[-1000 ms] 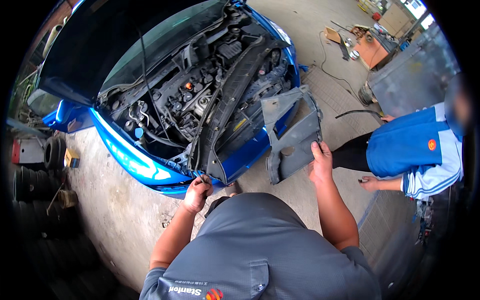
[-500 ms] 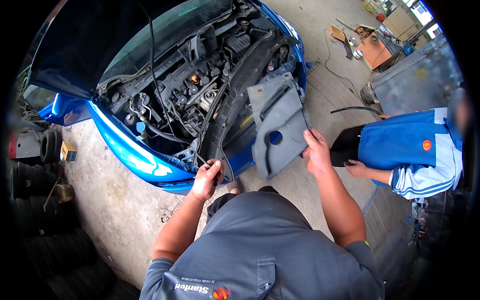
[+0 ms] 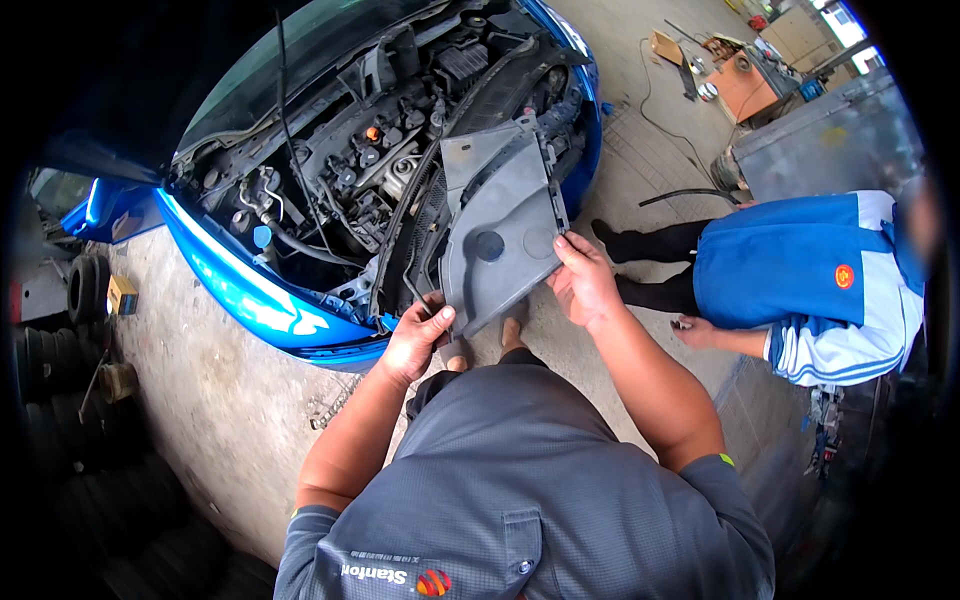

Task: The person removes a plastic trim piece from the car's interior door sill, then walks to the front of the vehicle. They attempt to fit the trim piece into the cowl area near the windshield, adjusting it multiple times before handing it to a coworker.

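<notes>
My right hand (image 3: 586, 285) is closed on the right edge of a flat grey plastic cover (image 3: 515, 225), which has a round recess and a flanged far end. That cover is held up in front of the car's nose, overlapping the long black vented cowl panel (image 3: 424, 212) that lies across the engine bay. My left hand (image 3: 412, 346) is closed around the near end of a thin black strip (image 3: 411, 284) running along the cowl panel. Its thumb sits beside the cover's lower left corner; whether it touches the cover, I cannot tell.
The blue car's engine bay (image 3: 370, 165) is exposed under a raised hood. At my right stands a person in a blue and white jacket (image 3: 780, 270), holding a black hose (image 3: 690, 191). Stacked tyres (image 3: 55, 370) line the left; a wooden table (image 3: 742, 90) stands far right.
My right hand has brought the grey cover leftward and turned its face more toward me. Its lower corner has come close to my left hand, which keeps hold of the strip.
</notes>
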Demonstrator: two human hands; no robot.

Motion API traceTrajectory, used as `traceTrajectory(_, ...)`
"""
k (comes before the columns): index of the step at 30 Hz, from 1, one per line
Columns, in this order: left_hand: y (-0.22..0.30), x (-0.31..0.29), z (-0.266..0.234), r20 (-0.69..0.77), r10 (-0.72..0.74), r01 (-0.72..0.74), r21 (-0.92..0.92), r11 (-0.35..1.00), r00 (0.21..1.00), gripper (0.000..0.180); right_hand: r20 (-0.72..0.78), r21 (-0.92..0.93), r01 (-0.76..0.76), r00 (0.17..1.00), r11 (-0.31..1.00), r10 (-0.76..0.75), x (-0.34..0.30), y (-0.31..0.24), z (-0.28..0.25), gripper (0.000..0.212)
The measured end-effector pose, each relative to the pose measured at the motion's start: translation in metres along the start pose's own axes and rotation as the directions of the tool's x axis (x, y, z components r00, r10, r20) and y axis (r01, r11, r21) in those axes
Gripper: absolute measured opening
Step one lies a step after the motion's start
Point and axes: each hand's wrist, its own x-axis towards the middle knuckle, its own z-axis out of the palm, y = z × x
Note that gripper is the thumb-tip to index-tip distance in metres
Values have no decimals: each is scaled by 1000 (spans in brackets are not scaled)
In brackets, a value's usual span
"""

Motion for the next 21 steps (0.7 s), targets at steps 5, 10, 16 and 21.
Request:
traceTrajectory(5,-6,2,4,-26,93,-94,-31,995,995,34,75,27,-1,997,1000,-1,4,4,-4,22)
traceTrajectory(10,-11,-2,7,-81,185,-189,-53,981,979,30,121,44,-57,991,997,51,8,-2,2,22)
traceTrajectory(16,-14,-6,15,-108,309,-308,23,951,945,29,124,-51,-148,980,988,153,24,2,-19,21)
traceTrajectory(21,-18,-11,15,-134,356,-345,97,934,925,27,37,-271,-178,980,946,195,37,8,-20,27)
